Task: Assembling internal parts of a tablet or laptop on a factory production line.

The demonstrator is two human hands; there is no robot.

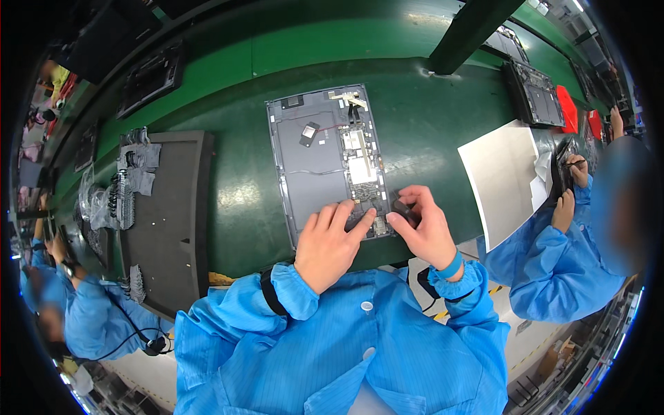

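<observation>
An opened grey tablet or laptop housing [299,194] lies before me with its inside up. A circuit board [361,169] runs along its right side. My left hand [328,242] rests over the housing's near edge, holding nothing, its fingers apart and fingertips at the board's lower part. By the near right corner, my right hand [427,232] grips a small black block [407,213] between thumb and fingers; which part it is cannot be made out. A small black module with a pale label [308,133] sits loose at a tilt inside the housing, beside a thin red wire.
On the left stands a dark foam tray [162,228] with several grey parts [142,166] and clear plastic wrap [93,197]. A white sheet [501,173] lies to the right, near a co-worker's hands [570,187]. Behind it are stacked housings [536,93] and a green post [470,41].
</observation>
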